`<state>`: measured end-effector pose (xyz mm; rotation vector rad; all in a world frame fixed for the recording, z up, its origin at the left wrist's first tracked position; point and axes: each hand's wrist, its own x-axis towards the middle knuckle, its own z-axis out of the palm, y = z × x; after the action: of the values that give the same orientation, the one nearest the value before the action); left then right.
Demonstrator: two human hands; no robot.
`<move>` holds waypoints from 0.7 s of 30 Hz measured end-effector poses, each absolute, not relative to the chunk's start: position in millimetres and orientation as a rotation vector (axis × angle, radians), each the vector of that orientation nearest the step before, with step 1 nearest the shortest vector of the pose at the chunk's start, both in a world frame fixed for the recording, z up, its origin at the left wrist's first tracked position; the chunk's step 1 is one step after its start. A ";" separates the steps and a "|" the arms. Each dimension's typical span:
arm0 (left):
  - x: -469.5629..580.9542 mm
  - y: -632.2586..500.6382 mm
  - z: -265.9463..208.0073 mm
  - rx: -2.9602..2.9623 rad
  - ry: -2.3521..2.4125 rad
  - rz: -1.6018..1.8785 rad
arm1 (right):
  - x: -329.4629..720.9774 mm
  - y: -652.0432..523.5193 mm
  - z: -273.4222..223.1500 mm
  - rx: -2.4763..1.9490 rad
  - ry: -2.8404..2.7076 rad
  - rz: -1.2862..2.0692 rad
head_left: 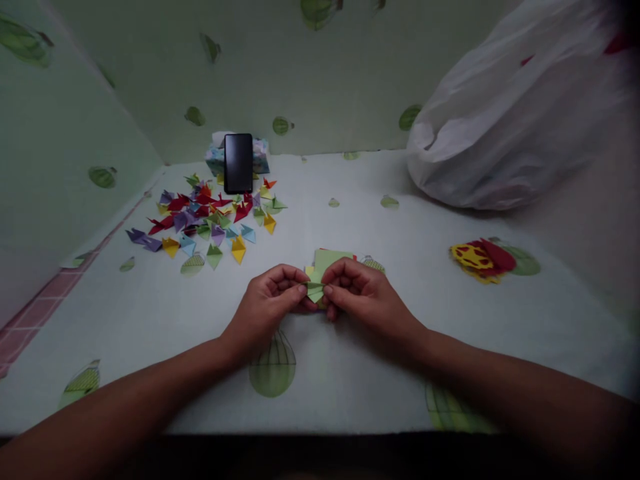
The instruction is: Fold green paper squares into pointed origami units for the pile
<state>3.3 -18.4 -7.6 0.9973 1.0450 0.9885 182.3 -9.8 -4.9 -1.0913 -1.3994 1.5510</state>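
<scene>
A small folded piece of light green paper [315, 291] is pinched between my two hands, near the middle of the table. My left hand [274, 293] grips its left end between thumb and fingers. On the right end, my right hand [357, 290] closes in the same way. Just behind and beneath the hands lies a stack of square coloured paper [336, 257], with a light green sheet on top and red and yellow edges showing. Many folded paper pieces [203, 217] in red, purple, green, blue and yellow are heaped at the back left.
A dark phone [239, 163] leans on a tissue box [261, 155] behind the heap. At the right back sits a large white plastic bag [480, 133]. Red and yellow cut-out shapes [483, 259] lie on the right of the table [380, 373]. Walls rise behind and left.
</scene>
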 end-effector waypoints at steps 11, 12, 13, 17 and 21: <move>2.7 -18.2 -8.0 1.014 1.025 0.956 | 182.6 -8.7 -8.0 -1.100 -1.415 1.537; 2.9 -18.0 -7.9 1.017 1.033 0.958 | 182.4 -8.8 -8.3 -1.087 -1.424 1.546; 3.1 -17.7 -7.7 1.020 1.040 0.959 | 182.3 -8.8 -8.4 -1.074 -1.435 1.553; 3.7 -17.4 -6.3 1.025 1.057 0.949 | 181.7 -10.2 -7.2 -1.030 -1.485 1.560; 2.8 -17.8 -6.6 1.009 1.031 0.934 | 181.8 -11.3 -5.9 -1.032 -1.508 1.550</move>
<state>2.8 -17.8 -6.6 1.0090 1.0313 0.9343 181.8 -11.3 -5.9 -1.0316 -1.5078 1.5504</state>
